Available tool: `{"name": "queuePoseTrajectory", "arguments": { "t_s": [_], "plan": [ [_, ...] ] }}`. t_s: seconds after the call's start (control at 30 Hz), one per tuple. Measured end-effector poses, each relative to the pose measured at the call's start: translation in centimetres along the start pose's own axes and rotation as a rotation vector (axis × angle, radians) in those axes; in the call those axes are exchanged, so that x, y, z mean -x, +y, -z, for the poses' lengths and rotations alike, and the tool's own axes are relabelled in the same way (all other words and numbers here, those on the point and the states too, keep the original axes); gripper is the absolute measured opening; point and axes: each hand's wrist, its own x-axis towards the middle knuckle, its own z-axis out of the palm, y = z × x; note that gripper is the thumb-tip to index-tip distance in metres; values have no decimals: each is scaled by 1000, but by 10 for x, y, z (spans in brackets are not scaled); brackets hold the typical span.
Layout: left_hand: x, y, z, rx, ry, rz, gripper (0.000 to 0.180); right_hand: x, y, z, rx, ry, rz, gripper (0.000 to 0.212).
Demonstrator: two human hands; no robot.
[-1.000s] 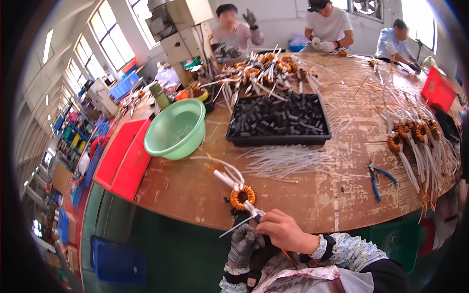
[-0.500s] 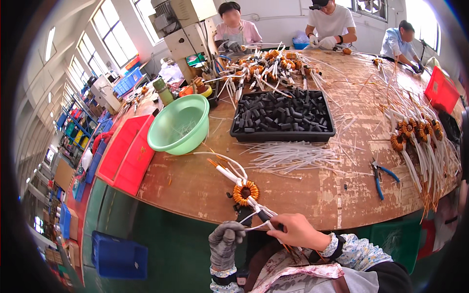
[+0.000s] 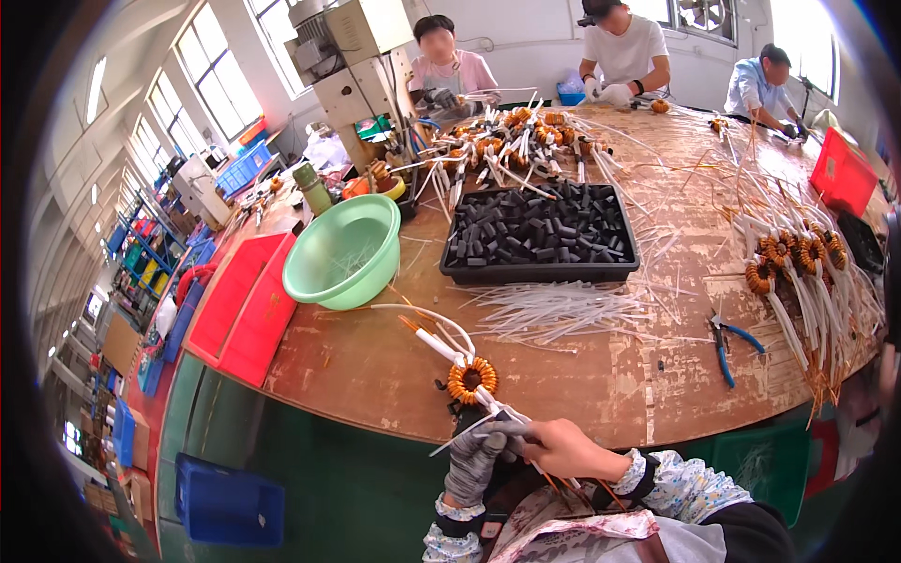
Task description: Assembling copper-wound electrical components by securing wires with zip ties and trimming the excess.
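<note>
A copper-wound ring coil (image 3: pixel 472 380) lies at the table's near edge, its white-sleeved leads running both up the table and down toward me. My right hand (image 3: pixel 571 450), bare, is closed around the near leads below the coil. Right beside it, my left hand (image 3: pixel 477 460) in a grey glove has its fingers closed at the same leads, where a thin white cable tie (image 3: pixel 457 437) sticks out to the left. The fingers partly hide the black piece on the leads and the tie's loop.
A black tray (image 3: pixel 540 274) of black tubes stands mid-table, with loose white cable ties (image 3: pixel 563 310) before it. Left are a green basin (image 3: pixel 343 253) and red bin (image 3: pixel 239 310). Blue-handled cutters (image 3: pixel 723 347) and bundled coils (image 3: pixel 798 258) lie right. Three people work across the table.
My left hand has moved right and in against my right hand. The cable tie, earlier stretched between the hands, now sticks out left past the gloved fingers. My right hand stays on the leads.
</note>
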Motion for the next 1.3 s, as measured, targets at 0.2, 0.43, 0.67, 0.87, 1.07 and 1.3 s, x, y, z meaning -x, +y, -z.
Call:
{"name": "queuePoseTrajectory", "arguments": {
  "t_s": [0.2,0.43,0.67,0.87,1.07,1.3],
  "plan": [
    [-3,-27,17,268,27,-13,33,-6,2,8,-909,-161,-311,20],
    [6,-6,2,144,-57,-67,32,0,-9,-10,-187,160,-16,11],
    [-1,-13,6,-25,-137,-101,30,7,4,-7,-233,256,112,16],
    [19,-19,6,-927,118,-399,39,66,-8,34,215,218,-21,27],
    [5,-64,-16,-927,4,-397,38,81,19,10,211,48,-45,35],
    [-15,-50,-4,-40,92,17,25,68,31,-1,-466,-65,-104,35]
  ]
}}
